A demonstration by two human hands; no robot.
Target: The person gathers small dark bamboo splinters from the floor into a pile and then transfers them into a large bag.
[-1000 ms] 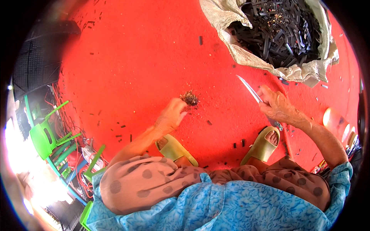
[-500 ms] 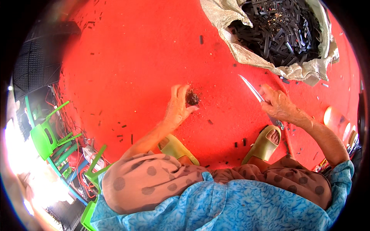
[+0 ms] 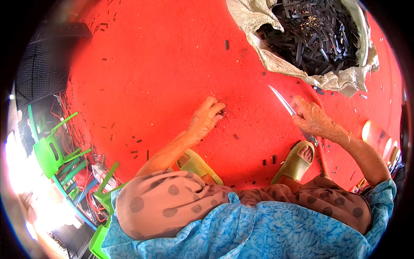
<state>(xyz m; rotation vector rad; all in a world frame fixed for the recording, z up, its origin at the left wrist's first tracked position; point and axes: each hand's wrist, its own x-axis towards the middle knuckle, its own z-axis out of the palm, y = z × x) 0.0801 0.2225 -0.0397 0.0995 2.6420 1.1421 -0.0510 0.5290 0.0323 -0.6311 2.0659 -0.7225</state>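
Observation:
On the red floor covering (image 3: 164, 77), my left hand (image 3: 206, 116) curls its fingers over a small clump of dark scraps (image 3: 221, 112), mostly hidden under the fingertips. My right hand (image 3: 312, 116) is closed around a slim, pointed, silvery bladed tool (image 3: 280, 99). Its tip points up and to the left, away from me. Whether it is a knife or scissors I cannot tell, as my fist hides the grip. A greyish end (image 3: 311, 138) shows below that hand.
A woven sack (image 3: 276, 64) of black strips (image 3: 319, 39) stands open at the far right. Green plastic chairs (image 3: 48, 155) and tangled red cables (image 3: 71, 129) lie left. My sandals (image 3: 297, 162) rest nearby, among scattered black bits. A pale tub-like object (image 3: 373, 131) is at right.
My left hand's fingers, spread beside the dark clump before, have moved right and closed over it. My right hand and the bladed tool have barely moved.

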